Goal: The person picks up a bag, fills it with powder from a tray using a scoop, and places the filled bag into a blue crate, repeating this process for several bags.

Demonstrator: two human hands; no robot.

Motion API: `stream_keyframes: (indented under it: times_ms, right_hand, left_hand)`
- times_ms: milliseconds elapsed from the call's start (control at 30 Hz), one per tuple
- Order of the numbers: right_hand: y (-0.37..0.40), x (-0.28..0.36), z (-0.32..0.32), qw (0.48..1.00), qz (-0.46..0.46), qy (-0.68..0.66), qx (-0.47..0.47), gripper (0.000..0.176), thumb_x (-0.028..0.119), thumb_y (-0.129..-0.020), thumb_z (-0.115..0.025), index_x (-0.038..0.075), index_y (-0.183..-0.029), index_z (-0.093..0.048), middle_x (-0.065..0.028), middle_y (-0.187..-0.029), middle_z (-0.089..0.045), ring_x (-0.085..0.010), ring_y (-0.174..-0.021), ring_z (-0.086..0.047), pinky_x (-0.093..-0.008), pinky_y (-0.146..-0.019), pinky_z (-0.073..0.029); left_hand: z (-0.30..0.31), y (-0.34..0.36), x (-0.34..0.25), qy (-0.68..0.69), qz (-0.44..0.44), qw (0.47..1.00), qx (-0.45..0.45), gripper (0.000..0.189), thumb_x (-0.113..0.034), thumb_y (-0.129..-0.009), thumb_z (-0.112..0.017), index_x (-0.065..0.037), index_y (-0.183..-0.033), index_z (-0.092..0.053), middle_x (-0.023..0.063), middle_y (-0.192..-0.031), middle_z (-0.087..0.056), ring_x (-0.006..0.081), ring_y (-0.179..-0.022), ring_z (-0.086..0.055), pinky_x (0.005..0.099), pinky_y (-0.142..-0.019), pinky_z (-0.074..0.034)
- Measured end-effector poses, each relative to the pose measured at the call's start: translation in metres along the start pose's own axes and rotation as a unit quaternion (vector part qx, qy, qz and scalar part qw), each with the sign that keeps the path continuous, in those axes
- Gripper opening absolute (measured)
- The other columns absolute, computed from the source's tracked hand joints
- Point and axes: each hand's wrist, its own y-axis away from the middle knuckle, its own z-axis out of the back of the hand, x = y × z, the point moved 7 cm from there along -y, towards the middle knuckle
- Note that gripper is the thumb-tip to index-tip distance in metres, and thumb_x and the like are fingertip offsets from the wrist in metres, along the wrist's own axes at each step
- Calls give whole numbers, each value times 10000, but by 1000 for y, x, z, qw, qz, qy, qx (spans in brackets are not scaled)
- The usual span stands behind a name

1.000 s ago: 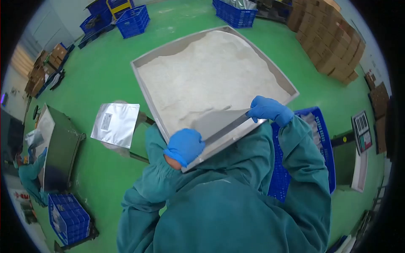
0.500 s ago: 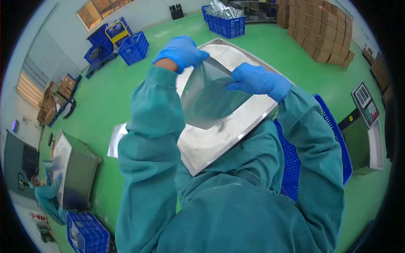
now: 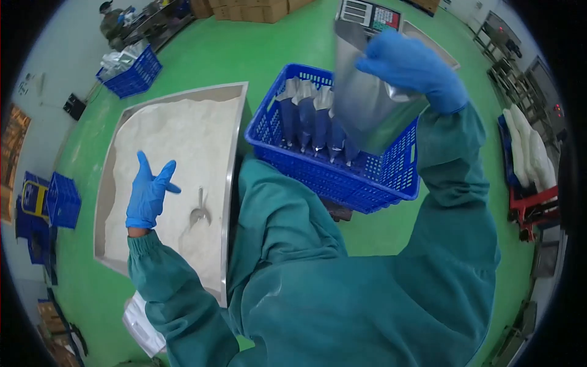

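My right hand (image 3: 414,68), in a blue glove, grips a silver foil pouch (image 3: 365,104) by its top and holds it over the blue crate (image 3: 342,174). Several filled foil pouches (image 3: 312,119) stand upright inside that crate. My left hand (image 3: 148,191), also gloved, hovers open with fingers spread above the metal tray (image 3: 228,177) of white powder (image 3: 171,153). A small metal scoop (image 3: 199,211) lies in the powder just right of that hand.
A weighing scale (image 3: 372,13) sits beyond the crate. Blue crates (image 3: 129,73) stand at the far left, and another person (image 3: 113,21) works at the back. White sacks (image 3: 526,150) lie on a red cart at right. Cardboard boxes line the far side.
The view has swung right from the tray to the blue crate. My left hand let go of the pouch and now hangs open over the powder; my right hand carried the pouch over the crate.
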Motion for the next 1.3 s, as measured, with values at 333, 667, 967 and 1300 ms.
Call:
stream_keyframes:
  times_ms: [333,667,967,1300]
  right_hand:
    - [20,-245,-236,961,-274,-39,7,382,337,-785,-525,-21,-719,-641,-217,-712,-616,-358,-693,-613,-428,-647,-483]
    - [-36,-298,-454,889,-435,-140,-32,473,353,-829,-464,-53,-1056,-548,-292,-884,-603,-417,-823,-603,-465,-730,-480]
    - [46,-307,-469,764,-546,-229,-256,315,269,-893,-388,22,-1001,-550,-195,-810,-618,-331,-748,-599,-445,-674,-451]
    - [70,-263,-654,400,-512,-727,-222,668,634,-865,-318,39,-1084,-529,-102,-1049,-579,-217,-977,-543,-369,-864,-416]
  left_hand:
    - [-29,-61,85,-31,119,988,-95,405,-250,-834,-641,-98,-606,-343,-30,-543,-321,70,-505,-298,274,-445,-280]
    - [-83,-116,97,-127,147,981,-19,375,-263,-845,-616,-71,-637,-370,-1,-527,-356,88,-487,-347,281,-459,-320]
    - [-242,-198,4,-101,-16,992,69,356,-362,-821,-617,-30,-885,-506,102,-778,-575,199,-711,-544,329,-665,-438]
    - [-403,-284,-33,-79,-90,980,157,650,-562,-837,-457,14,-1138,-455,284,-1071,-545,421,-1002,-530,449,-846,-427]
